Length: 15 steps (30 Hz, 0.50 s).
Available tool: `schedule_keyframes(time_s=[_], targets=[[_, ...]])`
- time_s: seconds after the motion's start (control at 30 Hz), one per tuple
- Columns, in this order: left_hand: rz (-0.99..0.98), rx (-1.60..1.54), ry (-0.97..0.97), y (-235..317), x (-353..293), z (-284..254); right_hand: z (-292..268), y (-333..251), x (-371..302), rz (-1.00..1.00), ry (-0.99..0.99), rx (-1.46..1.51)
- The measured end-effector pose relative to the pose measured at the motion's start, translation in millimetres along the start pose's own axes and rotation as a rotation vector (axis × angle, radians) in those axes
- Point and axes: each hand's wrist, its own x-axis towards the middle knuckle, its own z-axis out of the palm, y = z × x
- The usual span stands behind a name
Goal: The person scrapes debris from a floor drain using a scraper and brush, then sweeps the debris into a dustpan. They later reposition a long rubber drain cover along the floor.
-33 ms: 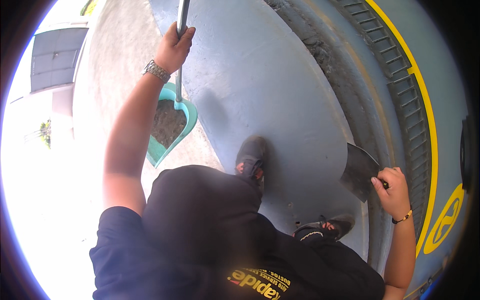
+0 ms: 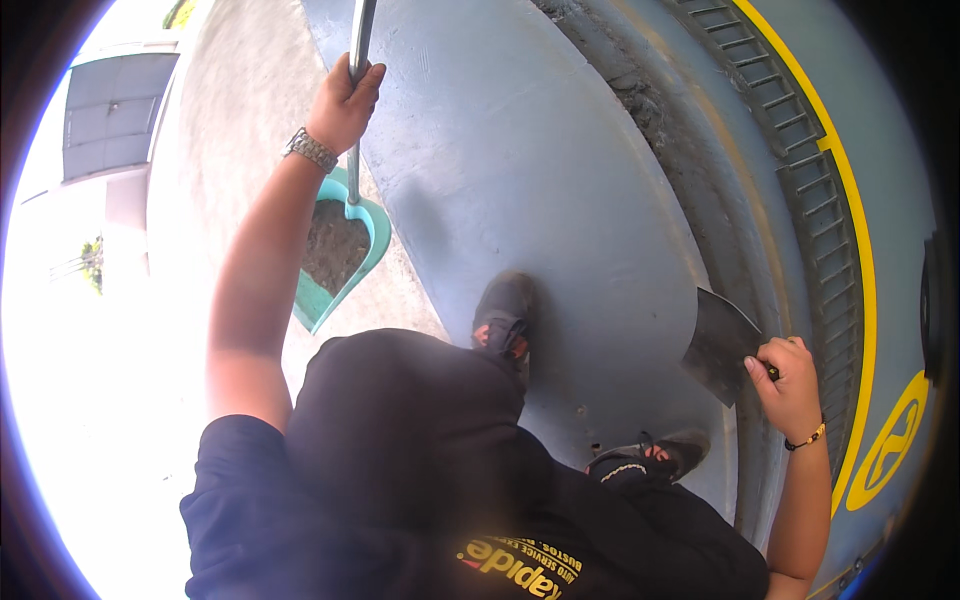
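Observation:
My left hand (image 2: 345, 107) is wrapped round the metal pole of a long-handled teal dustpan (image 2: 372, 245). The pan hangs or rests over the pale concrete at the left; which of the two, I cannot tell. A heap of dark dirt (image 2: 335, 245) lies inside it. Over on the right, my right hand (image 2: 785, 375) is closed on the handle of a wide, dark-bladed scraper (image 2: 718, 345). Its blade points left, over the edge of the grey painted floor and beside the sunken channel (image 2: 725, 210). Most of the handle is hidden in my fist.
Dark muck (image 2: 640, 100) lines the far part of the channel. To its right runs a slotted metal grating (image 2: 805, 150), bordered by a yellow painted line (image 2: 850, 210). My shoes (image 2: 503, 312) stand on the grey floor (image 2: 520, 170). A grey gate (image 2: 115, 115) shows at the far left.
My left hand and the dustpan have shifted very slightly left. The right hand and scraper are almost where they were.

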Motion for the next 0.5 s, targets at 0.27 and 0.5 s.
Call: schedule_keyframes(time_s=[0.27,0.5], targets=[[-0.067,-0.082,0.032,-77.4,-51.6,-24.2,2.9,6.9,-3.3,0.043,-0.038,0.022],[0.016,-0.44,0.044,-68.3,-65.1,-24.8,-0.8,-4.9,-1.3,0.0,-0.002,-0.011]])
